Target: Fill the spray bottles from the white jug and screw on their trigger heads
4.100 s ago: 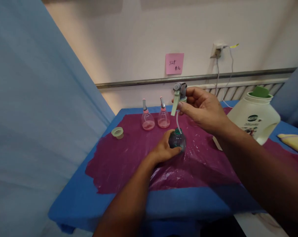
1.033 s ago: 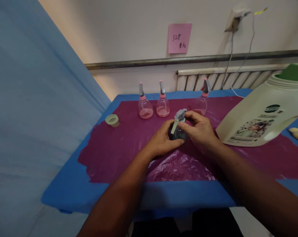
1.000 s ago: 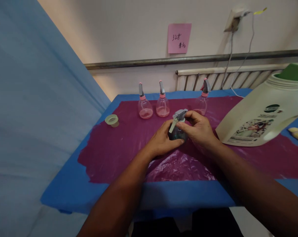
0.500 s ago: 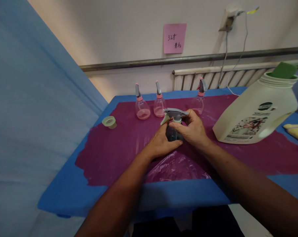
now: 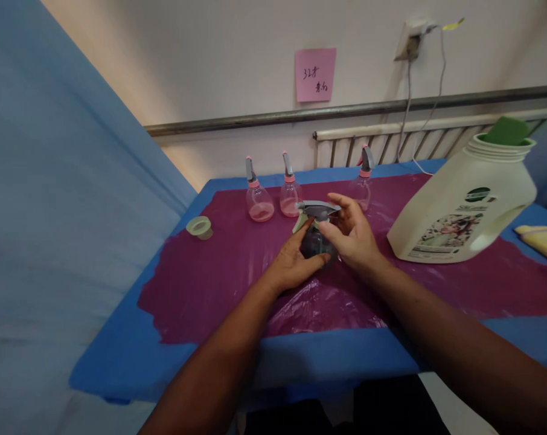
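Observation:
A small clear spray bottle (image 5: pixel 316 241) with a grey trigger head and a pale green collar and trigger stands upright on the purple plastic sheet. My left hand (image 5: pixel 294 260) is closed round its body. At the collar is my right hand (image 5: pixel 355 235), its thumb against the neck, some fingers curled behind it and the index finger raised beside the spray head. Behind stand three similar bottles with pink collars: a left one (image 5: pixel 259 205), a middle one (image 5: pixel 290 199) and a right one (image 5: pixel 362 187). Pink liquid shows in the left and middle ones.
A big cream jug (image 5: pixel 459 205) with a green scoop in its mouth stands at right, near a yellow cloth (image 5: pixel 543 241). A pale green cup-like piece (image 5: pixel 200 227) lies at left on the purple sheet (image 5: pixel 201 284). A blue curtain (image 5: pixel 74 211) borders the left side.
My right hand has loosened at the collar, with its index finger now lifted and its fingers more spread. The left hand keeps its hold. The view has shifted slightly.

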Available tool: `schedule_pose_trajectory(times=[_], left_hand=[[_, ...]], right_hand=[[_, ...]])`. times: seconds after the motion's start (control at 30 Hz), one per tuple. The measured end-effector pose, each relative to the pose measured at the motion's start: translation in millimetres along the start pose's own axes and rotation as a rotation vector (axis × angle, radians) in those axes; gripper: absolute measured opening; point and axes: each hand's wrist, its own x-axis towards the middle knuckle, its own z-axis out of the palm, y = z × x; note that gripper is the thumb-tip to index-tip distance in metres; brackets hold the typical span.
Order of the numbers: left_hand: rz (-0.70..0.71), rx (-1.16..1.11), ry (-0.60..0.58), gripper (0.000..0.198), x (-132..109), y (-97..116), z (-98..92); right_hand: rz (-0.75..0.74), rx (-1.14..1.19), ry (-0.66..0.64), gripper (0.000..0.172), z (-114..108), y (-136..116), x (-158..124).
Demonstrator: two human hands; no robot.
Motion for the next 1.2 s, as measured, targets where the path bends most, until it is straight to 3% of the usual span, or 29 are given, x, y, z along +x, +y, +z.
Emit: schedule_pose_trajectory(times=[0.13,0.3,0.53,0.9,1.2], left_hand=[[-0.014,-0.014,0.01,0.102,-1,0,1.2],[0.03,0.051,-0.005,0.1,-2,-4,-1.1],[0.077,0.187,-0.021,0.102,0,-1,-5.6],[0.101,0.206,-0.025,0.1,4,-8,-8.1],[0.075,0.161,-0.043,0.103,4,-10,-9.5]], right_hand=[[0.034,0.027,-0.067,0.073,-9,-2,0],[0.083,0.039,-0.108,0.055,-13,-2,1],[-0.032,-0.063,-0.023,0.05,-10,-5,4],[-0.09,-0.176,0.069,0.058,-2,2,1],[0.013,-0.093,-0.12,0.068,-14,-1,-6]])
